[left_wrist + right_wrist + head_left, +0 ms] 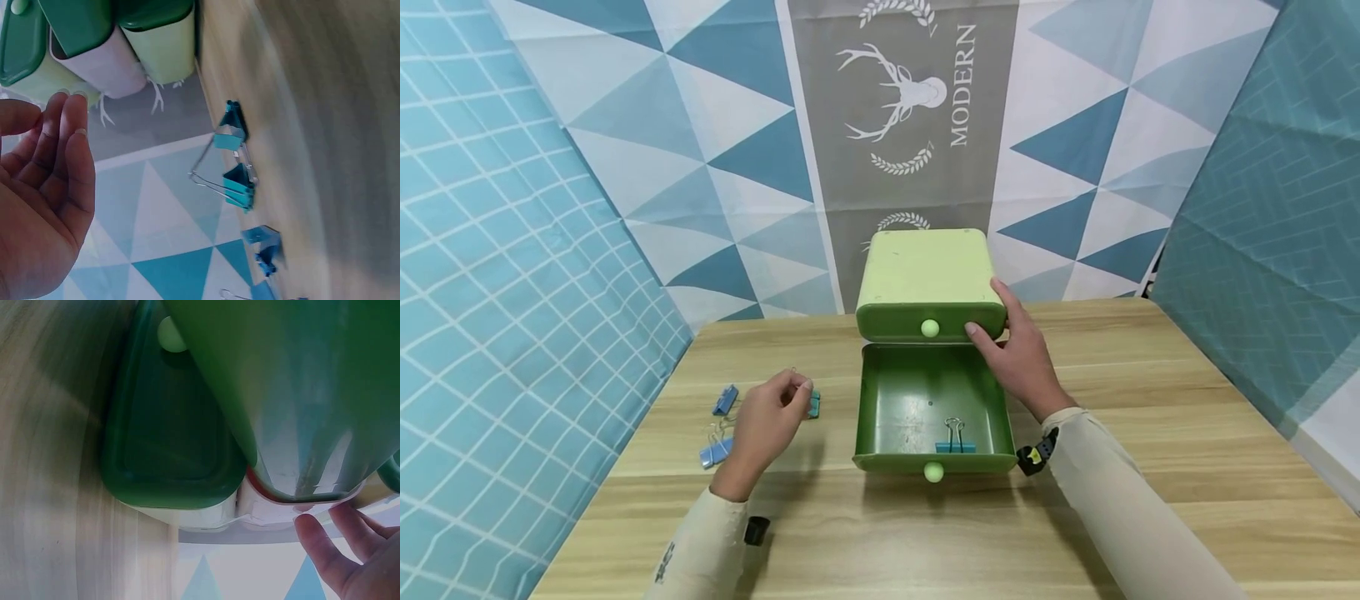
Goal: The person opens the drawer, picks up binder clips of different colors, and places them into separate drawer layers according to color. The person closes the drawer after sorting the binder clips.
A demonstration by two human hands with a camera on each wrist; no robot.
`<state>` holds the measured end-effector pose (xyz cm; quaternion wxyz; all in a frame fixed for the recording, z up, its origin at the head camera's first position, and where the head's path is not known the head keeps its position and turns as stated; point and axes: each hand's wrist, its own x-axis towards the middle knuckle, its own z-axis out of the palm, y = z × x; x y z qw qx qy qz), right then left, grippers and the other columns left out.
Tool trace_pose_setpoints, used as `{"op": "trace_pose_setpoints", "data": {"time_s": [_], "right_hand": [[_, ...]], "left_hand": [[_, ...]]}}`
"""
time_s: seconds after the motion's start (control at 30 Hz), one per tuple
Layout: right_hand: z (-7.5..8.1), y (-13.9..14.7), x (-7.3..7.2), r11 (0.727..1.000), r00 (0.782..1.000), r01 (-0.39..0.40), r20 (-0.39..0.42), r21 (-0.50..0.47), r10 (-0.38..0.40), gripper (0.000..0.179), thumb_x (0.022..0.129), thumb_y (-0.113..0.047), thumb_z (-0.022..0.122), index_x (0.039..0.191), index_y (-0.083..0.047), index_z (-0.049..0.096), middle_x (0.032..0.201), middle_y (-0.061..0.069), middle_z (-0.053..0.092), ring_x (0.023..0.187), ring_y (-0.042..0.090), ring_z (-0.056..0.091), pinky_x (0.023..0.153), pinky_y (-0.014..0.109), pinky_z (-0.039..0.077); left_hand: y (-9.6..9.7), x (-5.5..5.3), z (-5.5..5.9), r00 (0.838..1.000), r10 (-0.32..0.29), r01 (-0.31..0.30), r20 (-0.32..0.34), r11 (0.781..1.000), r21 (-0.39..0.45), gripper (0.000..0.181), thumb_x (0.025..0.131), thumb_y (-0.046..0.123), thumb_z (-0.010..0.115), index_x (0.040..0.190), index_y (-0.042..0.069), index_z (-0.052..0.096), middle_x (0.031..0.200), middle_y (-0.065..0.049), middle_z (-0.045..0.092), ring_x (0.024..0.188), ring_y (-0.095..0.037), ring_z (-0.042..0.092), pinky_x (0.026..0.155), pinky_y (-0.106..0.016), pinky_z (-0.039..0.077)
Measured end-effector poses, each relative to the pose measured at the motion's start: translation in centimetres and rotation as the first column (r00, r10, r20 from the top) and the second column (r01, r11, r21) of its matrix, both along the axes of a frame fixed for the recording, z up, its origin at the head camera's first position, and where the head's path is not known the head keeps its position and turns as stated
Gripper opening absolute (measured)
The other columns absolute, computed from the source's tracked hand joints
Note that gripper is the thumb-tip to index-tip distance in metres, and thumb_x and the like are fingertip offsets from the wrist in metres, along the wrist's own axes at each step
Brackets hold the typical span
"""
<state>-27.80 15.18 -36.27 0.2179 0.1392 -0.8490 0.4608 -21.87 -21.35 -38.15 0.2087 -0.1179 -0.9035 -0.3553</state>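
Observation:
A small drawer unit (928, 262) with a pale green top and dark green drawer fronts stands on the table. Its middle drawer (887, 462) is pulled out, and a teal binder clip (955, 447) lies inside near the front. My right hand (1026, 362) rests on the unit's right side, thumb against the top drawer's front, fingers fairly straight. Left of the unit, my left hand (767, 425) hovers with loosely bent fingers and nothing visible in them. Close by it lie teal clips (239, 185), one partly hidden by the hand in the head view, and blue clips (716, 452).
The bottom drawer (175, 425) is closed beneath the pulled-out one. The wooden table (1150, 433) extends to both sides. A patterned cloth (902, 108) hangs behind the unit, with a blue gridded sheet (512, 250) at the left.

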Motion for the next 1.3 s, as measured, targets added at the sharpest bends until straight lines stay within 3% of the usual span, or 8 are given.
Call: {"op": "trace_pose_setpoints", "data": {"time_s": [0.27, 0.53, 0.73, 1.07, 1.3], "right_hand": [[-0.1, -0.1, -0.1, 1.0, 1.0, 0.003, 0.005, -0.007, -0.003, 0.076, 0.098, -0.047, 0.061, 0.159, -0.042, 0.017, 0.144, 0.013, 0.047, 0.114, 0.031, 0.058, 0.079, 0.05, 0.056], [0.0, -0.1, -0.1, 1.0, 1.0, 0.003, 0.006, -0.005, -0.003, 0.077, 0.098, -0.046, 0.061, 0.16, -0.041, 0.016, 0.143, 0.015, 0.048, 0.115, 0.032, 0.058, 0.079, 0.05, 0.056], [0.0, 0.0, -0.1, 1.0, 1.0, 0.005, 0.008, -0.009, -0.005, 0.076, 0.098, -0.047, 0.061, 0.159, -0.043, 0.016, 0.144, 0.014, 0.047, 0.114, 0.031, 0.058, 0.079, 0.05, 0.056], [0.0, -0.1, -0.1, 1.0, 1.0, -0.001, 0.013, -0.011, 0.001, 0.076, 0.098, -0.048, 0.061, 0.159, -0.044, 0.016, 0.146, 0.013, 0.046, 0.116, 0.031, 0.058, 0.079, 0.05, 0.055], [0.0, 0.0, 0.0, 1.0, 1.0, 0.002, 0.017, -0.011, -0.002, 0.076, 0.097, -0.048, 0.061, 0.159, -0.045, 0.016, 0.146, 0.013, 0.045, 0.116, 0.032, 0.057, 0.08, 0.051, 0.055]], "left_hand": [[-1.2, -0.8, -0.9, 0.989, 0.097, -0.094, 0.111, 0.995, -0.034, 0.017, 0.102, 0.025, 0.059, 0.094, 0.014, 0.07, 0.072, 0.005, 0.065, 0.058, -0.013, 0.057, 0.051, -0.033, 0.042], [-2.0, -1.6, -1.1, 0.973, 0.199, -0.186, 0.113, 0.976, -0.114, 0.02, 0.1, 0.028, 0.058, 0.098, 0.015, 0.072, 0.073, 0.007, 0.068, 0.055, -0.012, 0.056, 0.047, -0.033, 0.041], [-2.2, -1.9, -1.3, 0.967, 0.22, -0.201, 0.132, 0.97, -0.138, 0.022, 0.1, 0.028, 0.055, 0.096, 0.015, 0.072, 0.074, 0.005, 0.068, 0.052, -0.015, 0.053, 0.046, -0.034, 0.04], [-2.6, -2.0, -1.8, 0.964, 0.264, -0.241, 0.029, 0.917, -0.316, 0.023, 0.1, 0.023, 0.053, 0.093, 0.011, 0.071, 0.056, 0.003, 0.055, 0.039, -0.015, 0.041, 0.035, -0.03, 0.027], [-2.8, -2.4, -2.2, 0.961, 0.275, -0.257, -0.022, 0.865, -0.431, 0.025, 0.099, 0.021, 0.054, 0.108, 0.006, 0.072, 0.043, 0.003, 0.038, 0.036, -0.013, 0.028, 0.035, -0.028, 0.019]]}}
